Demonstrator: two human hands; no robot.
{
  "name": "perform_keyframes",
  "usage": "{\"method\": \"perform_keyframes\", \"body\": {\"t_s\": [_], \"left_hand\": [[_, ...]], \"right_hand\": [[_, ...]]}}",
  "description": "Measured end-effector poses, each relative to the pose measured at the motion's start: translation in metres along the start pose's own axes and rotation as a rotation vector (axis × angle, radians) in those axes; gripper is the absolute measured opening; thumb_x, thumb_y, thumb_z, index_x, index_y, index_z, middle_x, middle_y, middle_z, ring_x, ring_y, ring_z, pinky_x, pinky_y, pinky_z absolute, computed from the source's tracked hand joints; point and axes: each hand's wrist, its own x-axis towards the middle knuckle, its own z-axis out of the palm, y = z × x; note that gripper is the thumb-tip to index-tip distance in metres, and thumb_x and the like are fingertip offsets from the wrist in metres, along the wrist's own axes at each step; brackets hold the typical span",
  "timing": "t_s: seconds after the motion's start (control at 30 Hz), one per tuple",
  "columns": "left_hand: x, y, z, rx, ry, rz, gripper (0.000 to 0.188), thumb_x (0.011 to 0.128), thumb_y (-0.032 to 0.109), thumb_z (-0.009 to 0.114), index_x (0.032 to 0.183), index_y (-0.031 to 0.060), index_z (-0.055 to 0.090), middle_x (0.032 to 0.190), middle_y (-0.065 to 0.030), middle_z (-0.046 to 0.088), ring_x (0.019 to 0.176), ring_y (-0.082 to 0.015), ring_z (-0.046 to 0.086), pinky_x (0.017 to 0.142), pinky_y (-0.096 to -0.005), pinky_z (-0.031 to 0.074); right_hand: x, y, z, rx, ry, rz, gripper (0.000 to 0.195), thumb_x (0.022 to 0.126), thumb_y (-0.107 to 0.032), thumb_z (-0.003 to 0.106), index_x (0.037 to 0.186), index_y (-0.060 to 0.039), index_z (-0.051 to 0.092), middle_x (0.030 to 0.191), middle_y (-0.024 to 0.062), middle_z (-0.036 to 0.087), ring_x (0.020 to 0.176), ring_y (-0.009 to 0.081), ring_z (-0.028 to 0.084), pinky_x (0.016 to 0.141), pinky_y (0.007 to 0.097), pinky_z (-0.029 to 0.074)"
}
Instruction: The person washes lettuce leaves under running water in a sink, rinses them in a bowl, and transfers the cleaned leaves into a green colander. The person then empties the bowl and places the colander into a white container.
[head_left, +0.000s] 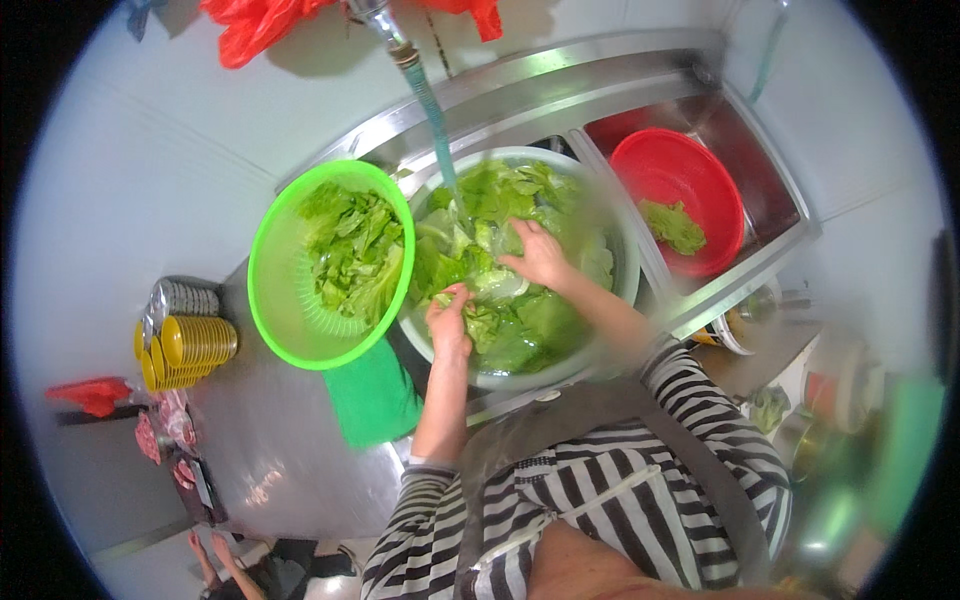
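Observation:
Before me a large pale basin holds water and many loose lettuce leaves. My left hand is at the basin's left side, its fingers closed on a lettuce leaf. Over the middle of the basin, my right hand has its fingers spread just above the leaves, with nothing visibly gripped. From a tap, a green hose hangs down with its end among the leaves. To the left, a bright green plastic colander contains more lettuce, tilted towards the basin.
A red basin with one leafy piece sits in the right sink compartment. A green cloth lies below the colander on the steel counter. Stacked yellow bowls stand at left. Another person's hands show at lower left.

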Motion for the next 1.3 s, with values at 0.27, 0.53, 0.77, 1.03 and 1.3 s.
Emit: {"method": "perform_keyframes", "body": {"t_s": [0.27,0.53,0.77,1.03,1.3], "left_hand": [[-0.007,0.016,0.002,-0.049,-0.095,-0.1,0.022,0.083,0.009,0.065,0.1,0.0005,0.056,0.088,-0.0127,0.065,0.066,-0.0177,0.058,0.058,-0.0289,0.049],[-0.021,0.024,0.062,-0.154,-0.068,-0.023,0.042,0.083,0.022,0.066,0.116,0.0009,0.052,0.103,-0.0099,0.061,0.088,-0.0178,0.059,0.076,-0.0303,0.049],[-0.008,0.038,0.036,0.027,0.187,0.142,0.03,0.079,0.008,0.066,0.106,-0.0004,0.055,0.091,-0.0068,0.063,0.079,-0.0146,0.058,0.069,-0.0276,0.047],[-0.041,0.046,0.007,-0.048,0.261,0.111,0.02,0.078,0.004,0.049,0.096,-0.004,0.053,0.087,-0.0188,0.063,0.076,-0.0279,0.064,0.068,-0.0335,0.051],[-0.06,0.05,0.019,0.319,0.329,0.242,0.031,0.07,-0.002,0.065,0.1,-0.0031,0.057,0.091,-0.0124,0.063,0.079,-0.021,0.062,0.069,-0.0313,0.051]], "right_hand": [[0.022,0.021,0.002,0.744,-0.112,0.468,0.041,0.068,-0.002,0.069,0.108,0.0021,0.06,0.088,0.0085,0.064,0.068,0.0128,0.058,0.056,0.027,0.044],[0.0,-0.041,-0.021,1.062,-0.216,0.424,0.03,0.077,0.0,0.064,0.105,0.0052,0.058,0.089,0.0104,0.063,0.065,0.0125,0.058,0.056,0.0241,0.047],[0.003,-0.041,-0.039,0.569,-0.607,0.183,0.051,0.08,-0.012,0.064,0.128,-0.0039,0.046,0.115,0.0185,0.056,0.096,0.0264,0.061,0.077,0.0331,0.052],[0.001,0.015,0.004,0.36,-0.694,-0.015,0.033,0.073,-0.014,0.072,0.103,-0.0048,0.063,0.093,0.0132,0.066,0.087,0.0217,0.063,0.079,0.0327,0.05],[0.042,0.052,-0.058,1.353,-0.735,0.588,0.023,0.079,-0.006,0.061,0.102,-0.0026,0.059,0.089,0.0081,0.063,0.079,0.0172,0.061,0.061,0.0317,0.05]]}}
